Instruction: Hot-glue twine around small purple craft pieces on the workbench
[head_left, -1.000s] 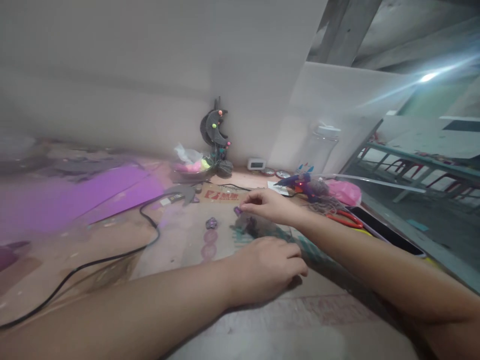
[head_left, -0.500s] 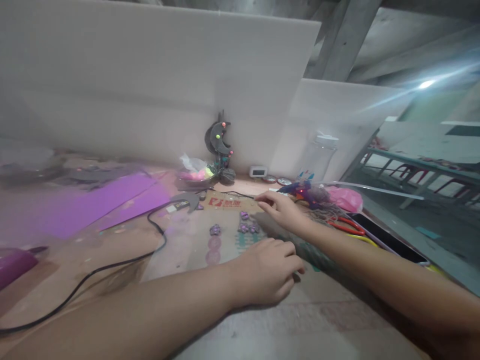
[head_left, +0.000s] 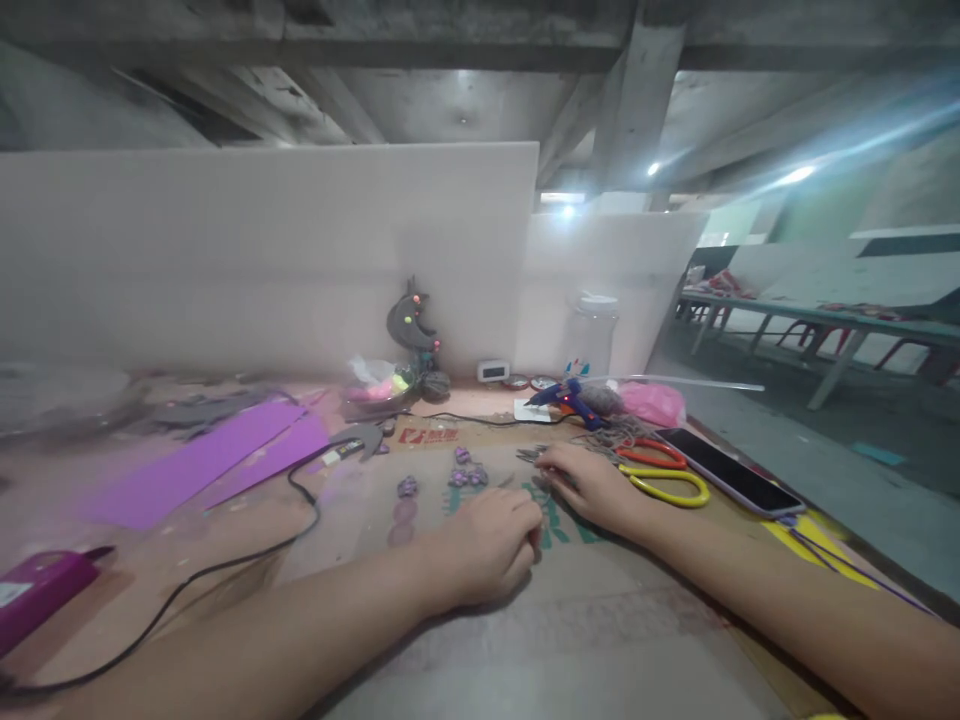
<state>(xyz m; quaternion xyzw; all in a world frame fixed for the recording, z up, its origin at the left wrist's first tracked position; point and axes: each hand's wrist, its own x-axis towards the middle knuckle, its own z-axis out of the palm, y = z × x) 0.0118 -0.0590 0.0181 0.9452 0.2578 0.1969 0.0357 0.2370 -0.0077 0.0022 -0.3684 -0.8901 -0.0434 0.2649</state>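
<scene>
My left hand (head_left: 491, 540) rests on the cardboard (head_left: 495, 660) with its fingers curled under; whatever they hold is hidden. To its right, my right hand (head_left: 596, 490) is low over the board, palm down, its fingers bent with a gap to the thumb. Metal tool tips (head_left: 529, 454) lie just beyond its fingertips. Small purple flower-like pieces (head_left: 469, 477) sit in a cluster beyond my left hand, with a single purple piece (head_left: 407, 486) to their left. A blue glue gun (head_left: 574, 402) lies by a white card (head_left: 531, 410) farther back.
Red-handled (head_left: 652, 453) and yellow-handled tools (head_left: 671, 487) and a phone (head_left: 731, 470) lie at right. Purple sheets (head_left: 202, 460) and a black cable (head_left: 225, 568) are at left. A grey moon ornament (head_left: 409, 325), small clock (head_left: 493, 371) and clear bottle (head_left: 594, 335) line the back.
My right hand has drawn back toward me from near the glue gun and come down by the tool tips. My left hand stays curled on the cardboard. The camera view has tilted up.
</scene>
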